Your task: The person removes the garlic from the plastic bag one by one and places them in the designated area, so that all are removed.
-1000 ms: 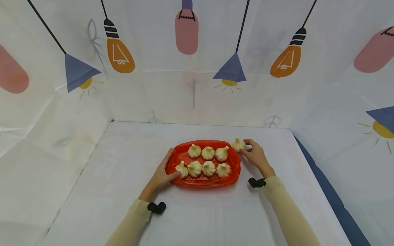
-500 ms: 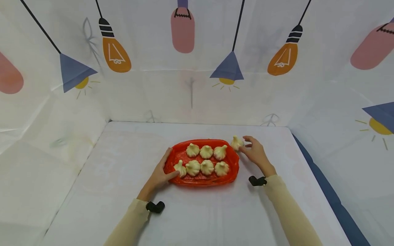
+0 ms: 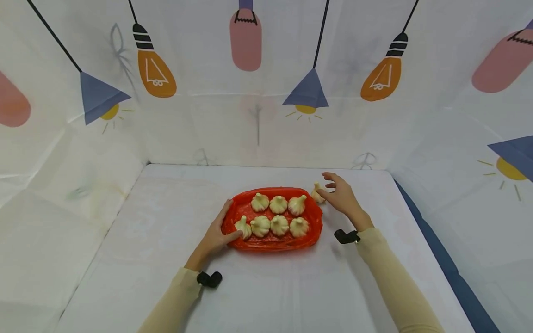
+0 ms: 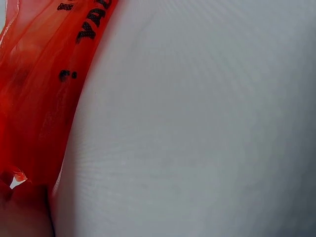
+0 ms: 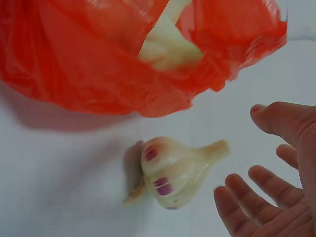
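A red plastic-wrapped tray (image 3: 272, 247) sits mid-table with several garlic bulbs (image 3: 279, 225) in two rows inside it. My left hand (image 3: 213, 237) grips its left end, thumb over the rim and fingers along the outer side. In the left wrist view, black print marks the red plastic (image 4: 39, 103). One more garlic bulb (image 3: 317, 194) lies on the table just outside the tray's far right end. Beside that bulb my right hand (image 3: 342, 198) is spread with nothing in it. The right wrist view shows the loose bulb (image 5: 173, 173) apart from the fingers (image 5: 237, 197).
The white table (image 3: 266, 296) ends at the patterned back curtain (image 3: 258, 120), with side curtains left and right. Dark blue cloth (image 3: 441, 249) hangs along the right edge. Each wrist carries a small black device (image 3: 209, 279).
My right hand has let go of the loose garlic bulb and lifted slightly away, its fingers spreading. The left hand keeps its hold on the tray; the head view has shifted a little.
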`<state>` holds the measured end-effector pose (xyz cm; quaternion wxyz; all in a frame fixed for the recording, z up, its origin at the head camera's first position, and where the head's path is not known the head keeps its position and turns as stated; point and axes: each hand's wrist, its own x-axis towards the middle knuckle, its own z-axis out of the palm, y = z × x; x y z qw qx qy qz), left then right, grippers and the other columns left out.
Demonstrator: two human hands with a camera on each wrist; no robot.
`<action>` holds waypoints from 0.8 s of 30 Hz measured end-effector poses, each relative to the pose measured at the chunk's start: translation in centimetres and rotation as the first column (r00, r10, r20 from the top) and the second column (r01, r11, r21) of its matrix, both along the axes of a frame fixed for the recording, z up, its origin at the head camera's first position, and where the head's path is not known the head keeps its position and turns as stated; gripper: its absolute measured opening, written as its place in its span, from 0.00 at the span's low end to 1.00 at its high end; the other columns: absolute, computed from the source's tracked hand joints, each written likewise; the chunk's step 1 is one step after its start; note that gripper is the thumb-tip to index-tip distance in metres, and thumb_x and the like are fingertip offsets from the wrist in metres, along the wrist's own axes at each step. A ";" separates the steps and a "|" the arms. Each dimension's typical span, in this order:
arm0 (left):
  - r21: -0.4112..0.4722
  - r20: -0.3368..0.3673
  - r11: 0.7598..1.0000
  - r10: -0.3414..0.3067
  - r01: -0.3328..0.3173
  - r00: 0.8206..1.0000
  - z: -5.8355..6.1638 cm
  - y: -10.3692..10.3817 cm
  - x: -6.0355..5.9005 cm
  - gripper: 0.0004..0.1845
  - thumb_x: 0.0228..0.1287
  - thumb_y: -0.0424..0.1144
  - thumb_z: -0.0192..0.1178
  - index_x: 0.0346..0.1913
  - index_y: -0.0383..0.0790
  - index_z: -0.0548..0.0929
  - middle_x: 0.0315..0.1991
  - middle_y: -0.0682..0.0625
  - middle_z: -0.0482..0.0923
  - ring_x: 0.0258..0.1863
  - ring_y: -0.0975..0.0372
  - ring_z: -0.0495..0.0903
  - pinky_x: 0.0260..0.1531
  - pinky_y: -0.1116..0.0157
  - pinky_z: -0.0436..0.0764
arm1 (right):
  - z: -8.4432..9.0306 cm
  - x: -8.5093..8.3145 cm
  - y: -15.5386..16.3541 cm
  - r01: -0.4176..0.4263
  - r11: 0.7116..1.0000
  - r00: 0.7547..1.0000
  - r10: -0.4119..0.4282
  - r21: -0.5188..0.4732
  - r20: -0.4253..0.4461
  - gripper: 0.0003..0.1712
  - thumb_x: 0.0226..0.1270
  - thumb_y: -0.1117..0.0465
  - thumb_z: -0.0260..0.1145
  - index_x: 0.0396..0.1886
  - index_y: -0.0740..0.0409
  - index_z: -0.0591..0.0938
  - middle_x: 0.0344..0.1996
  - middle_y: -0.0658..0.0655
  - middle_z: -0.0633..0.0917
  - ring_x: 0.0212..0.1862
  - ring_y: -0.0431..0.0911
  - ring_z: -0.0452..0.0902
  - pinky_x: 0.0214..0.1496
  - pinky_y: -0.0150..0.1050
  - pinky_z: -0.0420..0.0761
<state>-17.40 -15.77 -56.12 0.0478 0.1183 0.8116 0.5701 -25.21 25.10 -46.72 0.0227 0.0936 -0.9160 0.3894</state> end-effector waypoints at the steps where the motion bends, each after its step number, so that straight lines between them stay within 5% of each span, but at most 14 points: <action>1: 0.000 0.001 1.000 -0.002 0.002 1.000 0.0 0.0 0.0 0.54 0.60 0.43 0.73 0.84 0.55 0.50 0.85 0.49 0.42 0.84 0.46 0.44 0.78 0.36 0.48 | 0.2 0.0 -0.1 -0.007 1.000 1.000 0.007 -0.003 0.003 0.35 0.70 0.60 0.70 0.73 0.62 0.69 0.68 0.73 0.75 0.62 0.67 0.79 0.58 0.62 0.84; 11: -0.008 0.017 1.000 -0.013 0.013 1.000 0.6 0.1 0.2 0.55 0.61 0.46 0.73 0.84 0.56 0.49 0.86 0.49 0.40 0.84 0.46 0.43 0.78 0.36 0.49 | 2.6 0.8 -2.4 -0.094 0.996 0.992 0.093 0.003 0.084 0.42 0.69 0.55 0.71 0.78 0.55 0.64 0.72 0.67 0.72 0.66 0.64 0.76 0.61 0.60 0.82; 24: -0.010 0.021 1.000 -0.005 0.005 1.000 0.1 0.0 0.0 0.55 0.61 0.46 0.73 0.84 0.56 0.49 0.86 0.49 0.41 0.83 0.45 0.44 0.77 0.37 0.52 | 3.0 2.0 -6.1 -0.199 0.980 0.976 0.200 -0.025 0.081 0.46 0.68 0.54 0.73 0.80 0.52 0.61 0.73 0.63 0.71 0.67 0.63 0.75 0.65 0.60 0.80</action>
